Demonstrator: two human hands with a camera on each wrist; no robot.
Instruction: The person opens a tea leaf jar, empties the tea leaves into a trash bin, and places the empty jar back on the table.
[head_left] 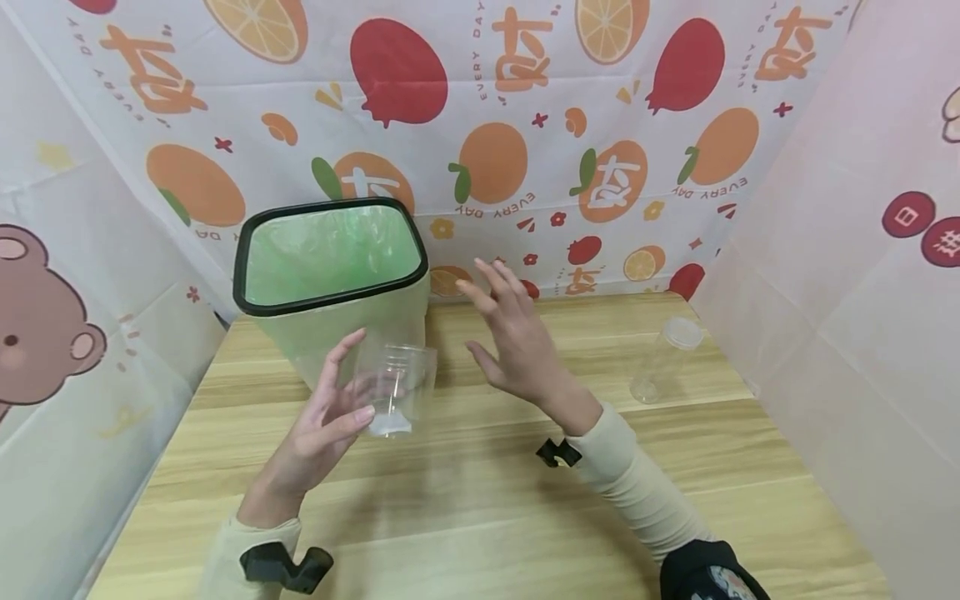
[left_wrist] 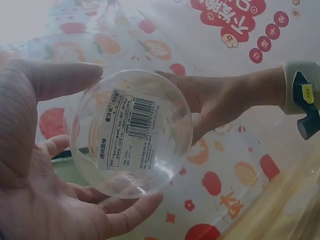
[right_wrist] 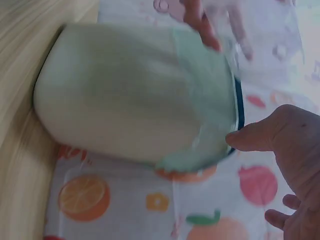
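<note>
My left hand (head_left: pixel 318 429) holds a clear plastic jar (head_left: pixel 405 387) between thumb and fingers, above the table in front of the bin. Its round base faces the left wrist camera, where a white label (left_wrist: pixel 131 132) with a barcode shows. To the right of the jar, my right hand (head_left: pixel 517 342) is raised with fingers extended and holds nothing. Behind the jar stands a pale bin (head_left: pixel 352 325) with a black rim and a green liner (head_left: pixel 330 254). In the right wrist view the right thumb (right_wrist: pixel 255 137) appears in front of the bin's rim; contact cannot be judged.
A clear cylindrical container (head_left: pixel 656 367) with a whitish lid stands at the right of the wooden table (head_left: pixel 480 517). Fruit-printed cloth (head_left: pixel 555 100) hangs behind, and pale printed sheets (head_left: pixel 847 275) enclose the sides.
</note>
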